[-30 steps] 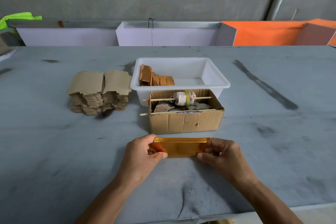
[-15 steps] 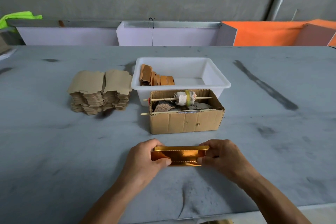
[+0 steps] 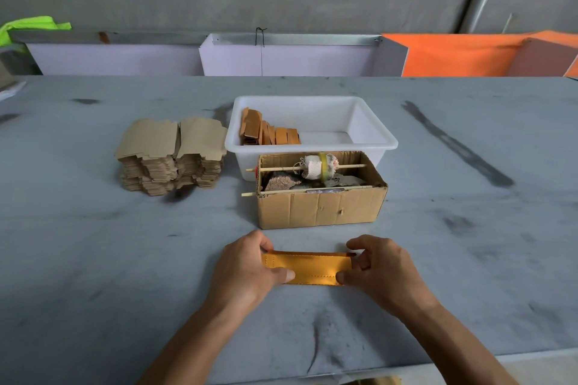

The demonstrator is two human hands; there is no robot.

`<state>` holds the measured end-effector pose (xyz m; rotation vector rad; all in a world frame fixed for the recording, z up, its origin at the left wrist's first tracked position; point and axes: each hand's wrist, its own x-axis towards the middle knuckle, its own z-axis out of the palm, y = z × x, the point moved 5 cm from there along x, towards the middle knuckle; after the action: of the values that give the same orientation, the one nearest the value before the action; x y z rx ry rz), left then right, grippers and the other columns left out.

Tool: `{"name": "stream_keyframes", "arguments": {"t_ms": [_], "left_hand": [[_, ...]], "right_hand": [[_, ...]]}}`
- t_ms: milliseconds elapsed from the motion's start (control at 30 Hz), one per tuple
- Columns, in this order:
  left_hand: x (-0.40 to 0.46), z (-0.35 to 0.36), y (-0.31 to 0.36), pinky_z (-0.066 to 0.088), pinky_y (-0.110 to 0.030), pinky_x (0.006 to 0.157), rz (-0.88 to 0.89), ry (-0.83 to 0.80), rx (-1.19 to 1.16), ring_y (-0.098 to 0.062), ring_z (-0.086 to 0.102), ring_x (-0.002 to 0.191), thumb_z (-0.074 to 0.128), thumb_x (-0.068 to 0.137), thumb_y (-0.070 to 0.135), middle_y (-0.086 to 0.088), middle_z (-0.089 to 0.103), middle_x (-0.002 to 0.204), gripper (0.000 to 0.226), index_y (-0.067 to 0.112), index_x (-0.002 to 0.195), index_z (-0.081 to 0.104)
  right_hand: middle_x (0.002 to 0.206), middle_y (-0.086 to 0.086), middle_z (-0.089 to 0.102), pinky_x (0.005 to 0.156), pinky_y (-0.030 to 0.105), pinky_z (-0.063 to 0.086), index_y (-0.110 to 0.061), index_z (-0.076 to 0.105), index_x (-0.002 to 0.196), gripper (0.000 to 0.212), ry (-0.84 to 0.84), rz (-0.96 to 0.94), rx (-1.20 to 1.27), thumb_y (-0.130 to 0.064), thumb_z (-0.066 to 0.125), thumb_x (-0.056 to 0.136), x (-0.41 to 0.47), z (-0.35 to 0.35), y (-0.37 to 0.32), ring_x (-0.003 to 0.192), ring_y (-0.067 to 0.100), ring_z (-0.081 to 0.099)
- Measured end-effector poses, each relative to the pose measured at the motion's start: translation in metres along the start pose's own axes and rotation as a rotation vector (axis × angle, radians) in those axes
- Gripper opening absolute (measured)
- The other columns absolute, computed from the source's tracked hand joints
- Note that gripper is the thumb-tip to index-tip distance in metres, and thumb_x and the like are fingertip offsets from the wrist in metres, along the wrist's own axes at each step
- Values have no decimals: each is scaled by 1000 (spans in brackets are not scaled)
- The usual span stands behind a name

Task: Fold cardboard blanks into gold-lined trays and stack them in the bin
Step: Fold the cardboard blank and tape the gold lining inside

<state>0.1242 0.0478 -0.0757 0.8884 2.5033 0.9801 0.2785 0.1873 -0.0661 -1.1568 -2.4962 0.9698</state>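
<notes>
Gold-lined blank [image 3: 308, 268] lies low over the near worktop [image 3: 93, 259], gold face up, gripped at both ends. Left hand [image 3: 247, 272] pinches its left end, thumb on the gold face, fingers [image 3: 264, 244] curled behind the far edge. Right hand [image 3: 381, 272] pinches the right end the same way. Beyond the blank stands a cardboard box [image 3: 320, 206] holding a stick wound with cloth. Behind the box sits the white bin [image 3: 372, 131] with folded trays [image 3: 269, 133] stacked at its left side. Left of the bin rests a pile of flat blanks [image 3: 170, 155].
</notes>
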Motion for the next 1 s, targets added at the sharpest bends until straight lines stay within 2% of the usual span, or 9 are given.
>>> {"name": "stream_keyframes", "arguments": {"t_ms": [100,333,433,500,567,633,767,900,1000], "left_hand": [[2,0,1,47,-27,75,-6,3,36,-13,58,88,84,61,37,9,58,92,46,26,96,55],[3,0,0,41,-22,71,-4,4,50,-13,55,88,85,59,37,11,52,88,52,23,101,58],[3,0,1,42,-23,75,13,11,86,-13,55,91,85,60,39,10,52,93,57,22,106,57],[3,0,3,44,-25,77,35,-2,124,-14,55,94,84,61,41,9,53,96,58,22,108,56],[5,0,4,45,-26,78,64,-40,148,-14,56,94,84,61,41,7,56,100,54,23,105,58],[7,0,6,46,-25,76,81,-76,167,-12,55,90,84,61,41,7,56,98,44,26,94,60],[10,0,11,40,-22,64,101,-89,200,-9,50,82,84,60,40,9,50,88,34,28,72,56],[8,0,12,36,-20,58,161,-82,164,-5,48,77,83,62,37,11,51,83,30,26,69,55],[3,-3,14,35,-22,54,200,-59,109,-6,49,69,82,64,34,10,54,75,32,26,69,51]], "right_hand": [[70,-11,54,65,18,38,-17,60,119,48,-3,-3,-19,-21,77,74,0,1,-2,76,10,54],[64,-13,52,55,12,35,-16,61,117,46,21,-1,-15,-18,76,74,-1,0,-2,66,4,50],[68,-11,52,62,16,38,-17,61,117,44,47,-9,-50,-18,74,75,-1,2,-3,74,9,54],[80,-7,56,69,22,42,-18,61,116,42,52,-20,-105,-21,73,76,-1,3,-5,82,13,55],[95,-3,60,74,26,48,-20,61,112,40,36,-21,-150,-26,76,75,-1,4,-5,86,15,56],[101,1,60,75,26,48,-22,61,107,37,9,-22,-173,-29,76,74,0,5,-3,87,16,56],[94,2,56,66,23,43,-25,62,91,19,2,-63,-195,-28,73,76,2,6,-3,80,15,54],[86,-4,52,61,20,36,-26,59,86,16,50,-124,-161,-25,72,77,-1,6,-4,78,14,49],[71,-9,51,54,20,34,-24,55,80,21,97,-199,-58,-16,73,75,-7,4,-4,67,11,47]]}}
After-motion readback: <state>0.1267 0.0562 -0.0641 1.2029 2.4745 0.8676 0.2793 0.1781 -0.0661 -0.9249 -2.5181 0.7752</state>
